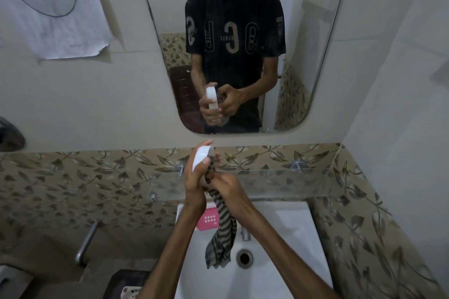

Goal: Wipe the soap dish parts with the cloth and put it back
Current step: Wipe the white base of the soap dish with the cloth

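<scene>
My left hand (pixel 194 179) grips a white oval soap dish part (pixel 201 156), held upright on its edge above the basin. Pressed against that part's inner side is a grey striped cloth (pixel 222 228), which my right hand (pixel 226 188) clutches. The cloth's loose end hangs down over the sink. A pink slotted soap dish part (pixel 209 219) lies on the back rim of the sink, partly hidden behind my left wrist and the cloth.
Below my hands is a white sink (pixel 279 250) with a drain (pixel 244 258) and a tap (pixel 245 234). A glass shelf (pixel 279 183) juts out from the leaf-patterned tiles. The mirror (pixel 230 43) above reflects the person. A metal pipe (pixel 86 243) runs at the left.
</scene>
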